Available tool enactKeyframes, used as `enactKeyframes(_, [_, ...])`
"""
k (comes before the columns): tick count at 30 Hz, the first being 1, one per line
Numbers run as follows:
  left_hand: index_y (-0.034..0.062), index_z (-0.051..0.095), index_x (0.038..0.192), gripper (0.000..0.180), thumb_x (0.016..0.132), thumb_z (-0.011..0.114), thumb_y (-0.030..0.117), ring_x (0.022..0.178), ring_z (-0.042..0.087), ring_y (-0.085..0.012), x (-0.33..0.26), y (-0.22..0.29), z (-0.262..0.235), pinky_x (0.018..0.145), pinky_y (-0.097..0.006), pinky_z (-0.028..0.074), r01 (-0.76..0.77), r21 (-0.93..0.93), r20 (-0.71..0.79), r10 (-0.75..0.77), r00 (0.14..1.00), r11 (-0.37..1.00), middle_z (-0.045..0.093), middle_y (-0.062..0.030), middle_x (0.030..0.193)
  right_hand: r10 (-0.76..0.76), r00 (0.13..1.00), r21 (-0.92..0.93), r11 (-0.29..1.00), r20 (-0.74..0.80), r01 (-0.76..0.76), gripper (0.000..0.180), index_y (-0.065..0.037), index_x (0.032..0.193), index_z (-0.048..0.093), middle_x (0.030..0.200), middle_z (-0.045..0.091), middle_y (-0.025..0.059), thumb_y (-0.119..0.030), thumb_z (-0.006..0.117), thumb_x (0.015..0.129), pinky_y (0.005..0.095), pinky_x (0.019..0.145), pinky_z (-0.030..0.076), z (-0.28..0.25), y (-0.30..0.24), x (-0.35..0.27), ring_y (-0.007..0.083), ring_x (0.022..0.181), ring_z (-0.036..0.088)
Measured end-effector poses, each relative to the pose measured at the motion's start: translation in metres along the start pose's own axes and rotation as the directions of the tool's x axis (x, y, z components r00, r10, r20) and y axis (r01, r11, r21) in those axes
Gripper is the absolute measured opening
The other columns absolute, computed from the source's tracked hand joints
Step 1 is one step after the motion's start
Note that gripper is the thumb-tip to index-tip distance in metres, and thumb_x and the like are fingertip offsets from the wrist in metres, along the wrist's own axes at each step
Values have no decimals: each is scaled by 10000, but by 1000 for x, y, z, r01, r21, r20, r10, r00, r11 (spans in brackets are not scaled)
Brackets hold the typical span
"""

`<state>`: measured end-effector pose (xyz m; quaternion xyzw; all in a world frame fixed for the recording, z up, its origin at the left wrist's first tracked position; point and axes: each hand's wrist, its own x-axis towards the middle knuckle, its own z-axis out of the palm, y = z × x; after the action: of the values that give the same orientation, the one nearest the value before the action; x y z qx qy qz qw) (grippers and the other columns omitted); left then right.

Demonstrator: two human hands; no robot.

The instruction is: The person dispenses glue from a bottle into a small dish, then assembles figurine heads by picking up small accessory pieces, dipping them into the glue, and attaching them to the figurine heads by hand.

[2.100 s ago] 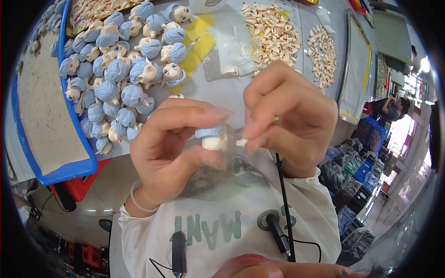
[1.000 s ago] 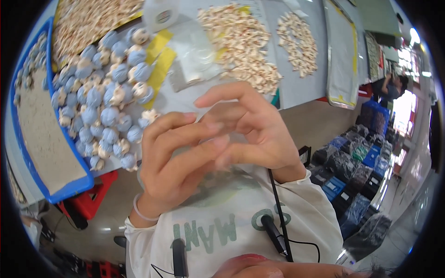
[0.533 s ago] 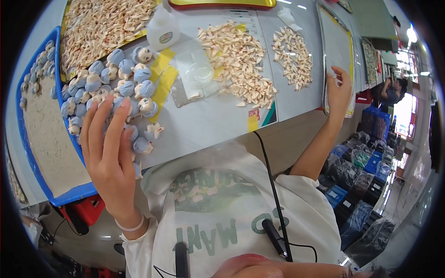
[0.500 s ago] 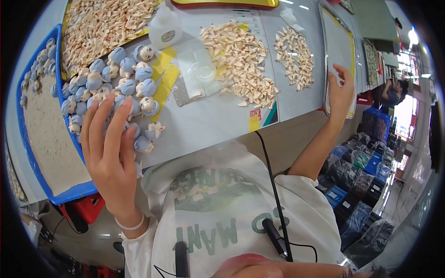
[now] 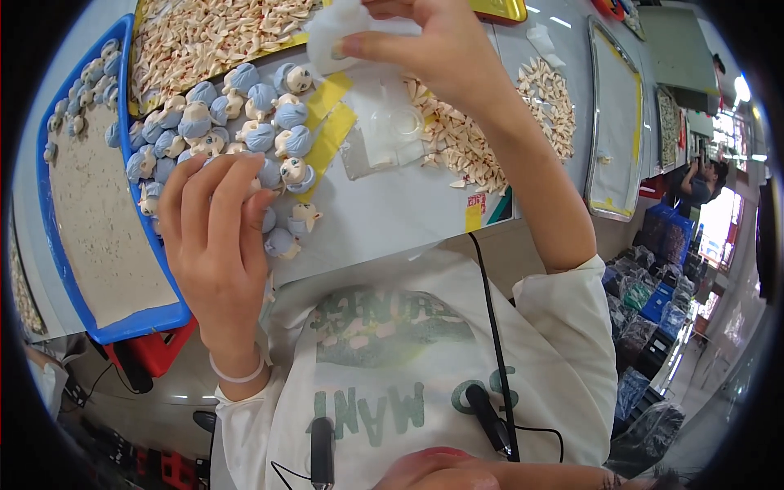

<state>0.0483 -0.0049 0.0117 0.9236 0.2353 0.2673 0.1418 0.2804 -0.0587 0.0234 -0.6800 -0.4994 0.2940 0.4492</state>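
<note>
My left hand (image 5: 216, 212) rests over a cluster of small doll heads (image 5: 194, 122) with light blue hair. Its fingers are bent but apart, touching the heads, and what lies under the palm is hidden. Reaching across to the back, my right hand (image 5: 425, 49) has its thumb and fingers closed on a white plastic bottle (image 5: 335, 33). Below the bottle lies a clear plastic piece with a round dish (image 5: 406, 122). Beside that, partly covered by my right forearm, is a pile of small cream-coloured pointed pieces (image 5: 465, 151).
A blue tray (image 5: 53, 220) with a sandy bed and more heads stands at the left. Behind the heads sits a tray full of cream pieces (image 5: 220, 41). A smaller pile (image 5: 551, 106) and a metal-rimmed tray (image 5: 612, 114) lie right. Yellow tape (image 5: 331, 131) marks the table.
My right hand has left the metal-rimmed tray, moved left and taken hold of the white bottle. A small pale piece now shows in that tray. My left hand's fingers have bent more.
</note>
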Motion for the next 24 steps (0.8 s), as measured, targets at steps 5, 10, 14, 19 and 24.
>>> enactKeyframes(5, [76,616,912,252,668,662,38,936,500,-284,-2,-3,1,762,-364,420,2,24,5,-2,1000,1000,563,-48,937,-474,880,306,837,-7,453,391,37,1055,497,929,590,98,-85,665,724,258,783,450,-15,14,-15,149,863,564])
enactKeyframes(10, [68,619,906,247,664,665,42,937,501,-275,0,-6,1,765,-362,421,-36,33,38,35,999,999,559,-54,961,116,975,486,874,-187,-11,330,18,1083,485,904,600,110,-145,571,809,304,785,447,-32,10,-72,189,840,588])
enactKeyframes(14, [55,603,959,226,737,592,13,971,508,-266,8,-7,-5,818,-346,404,21,-147,59,-12,998,989,558,-78,1006,189,980,596,794,-54,-121,379,43,1146,404,922,587,127,-121,532,830,319,761,471,-34,17,-100,218,821,602])
enactKeyframes(19, [35,564,1052,223,850,471,53,1016,514,-251,43,-9,-7,891,-321,378,-43,-349,206,122,971,936,543,-100,1095,324,931,486,849,-170,-207,343,33,1064,494,915,586,95,-126,608,782,265,708,478,-26,12,-117,158,782,589])
enactKeyframes(24, [66,499,1177,340,933,358,256,1085,476,-210,54,28,-5,918,-313,352,262,-483,418,-43,907,835,522,-99,1160,225,937,305,942,-266,-140,286,22,977,555,893,590,69,-93,647,732,225,690,457,-21,12,-121,109,763,562])
